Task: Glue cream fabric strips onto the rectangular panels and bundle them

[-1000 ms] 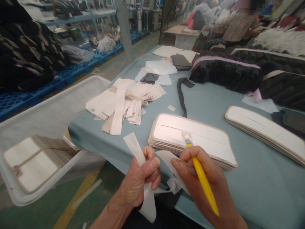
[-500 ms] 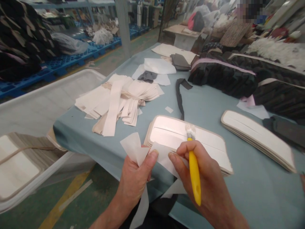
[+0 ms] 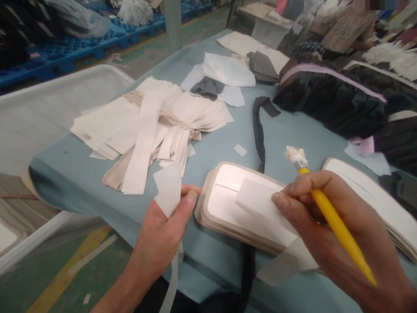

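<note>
My left hand (image 3: 166, 230) is closed, thumb on fingers, around a thin white strip (image 3: 169, 189). One end stands above the thumb, and a tail dangles below the wrist. My right hand (image 3: 335, 226) grips a yellow-handled brush (image 3: 340, 228) tilted up to the left, its bristles coated in whitish matter. Thumb and forefinger of that hand also pinch a translucent white piece (image 3: 260, 198) over a stack of cream panels (image 3: 224, 174) with rounded corners. The top panel carries a slit-like line. Fingertips of my left hand are close to the stack's left end.
Cream fabric strips (image 3: 140, 139) lie in a bundle on the blue-green table (image 3: 81, 182). A black strip (image 3: 259, 130) runs behind the stack. Another panel stack (image 3: 355, 178) sits at right, with black bundles (image 3: 332, 95) beyond. A white bin (image 3: 97, 82) stands left of the table.
My hands have moved apart. The right one has gone rightward with the brush and white piece, taking the bristles off the stack. The left still holds its strip, and the view has shifted.
</note>
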`<state>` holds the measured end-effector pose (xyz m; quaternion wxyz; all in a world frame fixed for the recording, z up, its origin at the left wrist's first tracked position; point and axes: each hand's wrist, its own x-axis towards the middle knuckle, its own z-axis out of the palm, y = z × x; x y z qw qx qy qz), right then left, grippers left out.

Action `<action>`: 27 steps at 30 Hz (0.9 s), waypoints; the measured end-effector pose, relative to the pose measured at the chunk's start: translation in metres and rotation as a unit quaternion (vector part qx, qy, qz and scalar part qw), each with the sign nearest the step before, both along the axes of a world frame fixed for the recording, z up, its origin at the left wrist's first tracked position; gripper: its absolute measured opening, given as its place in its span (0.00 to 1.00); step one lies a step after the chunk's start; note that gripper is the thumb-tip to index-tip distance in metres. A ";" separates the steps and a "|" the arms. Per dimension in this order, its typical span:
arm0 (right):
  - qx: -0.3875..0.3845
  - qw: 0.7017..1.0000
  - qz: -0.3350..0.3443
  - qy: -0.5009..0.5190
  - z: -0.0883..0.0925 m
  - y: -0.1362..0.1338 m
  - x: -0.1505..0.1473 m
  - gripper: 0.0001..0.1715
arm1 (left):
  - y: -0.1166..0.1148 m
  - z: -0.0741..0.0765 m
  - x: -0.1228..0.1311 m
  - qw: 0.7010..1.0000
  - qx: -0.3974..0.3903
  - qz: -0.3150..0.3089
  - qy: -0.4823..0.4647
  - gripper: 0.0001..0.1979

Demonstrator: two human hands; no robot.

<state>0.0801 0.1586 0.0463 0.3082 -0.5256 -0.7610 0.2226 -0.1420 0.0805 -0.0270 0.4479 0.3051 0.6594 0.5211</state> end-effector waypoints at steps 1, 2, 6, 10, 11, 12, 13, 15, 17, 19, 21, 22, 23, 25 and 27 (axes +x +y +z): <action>-0.005 1.000 -0.004 0.001 -0.001 0.003 0.000 0.18 | 0.003 -0.001 0.000 1.000 -0.003 -0.004 0.002 0.22; -0.013 1.000 -0.002 0.001 -0.002 0.006 -0.002 0.18 | 0.005 -0.003 0.000 1.000 -0.004 -0.005 0.010 0.21; -0.038 0.999 0.015 0.015 -0.006 0.014 -0.014 0.17 | 0.011 -0.007 0.005 0.999 -0.003 0.002 0.049 0.18; -0.069 0.997 0.040 0.011 -0.007 0.021 -0.025 0.14 | 0.011 -0.010 0.009 0.998 -0.011 0.000 0.054 0.18; -0.077 0.996 0.051 0.006 -0.007 0.023 -0.028 0.12 | 0.011 -0.011 0.009 0.999 -0.013 0.001 0.050 0.18; -0.084 0.994 0.063 -0.002 -0.007 0.025 -0.030 0.11 | 0.010 -0.012 0.009 0.999 -0.016 0.000 0.044 0.18; -0.089 0.993 0.070 -0.012 -0.008 0.026 -0.032 0.09 | 0.010 -0.012 0.009 0.999 -0.018 -0.002 0.038 0.19; -0.093 0.992 0.081 -0.038 -0.010 0.029 -0.034 0.08 | 0.009 -0.014 0.008 0.999 -0.020 -0.013 0.033 0.20; -0.092 0.990 0.088 -0.062 -0.012 0.031 -0.034 0.08 | 0.009 -0.015 0.007 0.999 -0.022 -0.025 0.030 0.20; -0.091 0.988 0.098 -0.075 -0.015 0.033 -0.033 0.08 | 0.009 -0.016 0.006 0.999 -0.023 -0.031 0.028 0.21; -0.086 0.987 0.106 -0.083 -0.018 0.034 -0.031 0.07 | 0.010 -0.016 0.006 0.999 -0.021 -0.032 0.027 0.21; -0.083 0.987 0.108 -0.088 -0.019 0.035 -0.030 0.07 | 0.011 -0.015 0.006 0.999 -0.019 -0.033 0.026 0.21; -0.078 0.986 0.111 -0.092 -0.020 0.035 -0.029 0.07 | 0.012 -0.015 0.005 0.999 -0.016 -0.031 0.026 0.20; -0.081 0.983 0.114 -0.115 -0.020 0.036 -0.029 0.07 | 0.014 -0.013 0.005 0.999 -0.012 -0.040 0.027 0.19; -0.102 0.976 0.119 -0.152 -0.017 0.037 -0.029 0.05 | 0.016 -0.010 0.004 0.998 -0.015 -0.057 0.039 0.17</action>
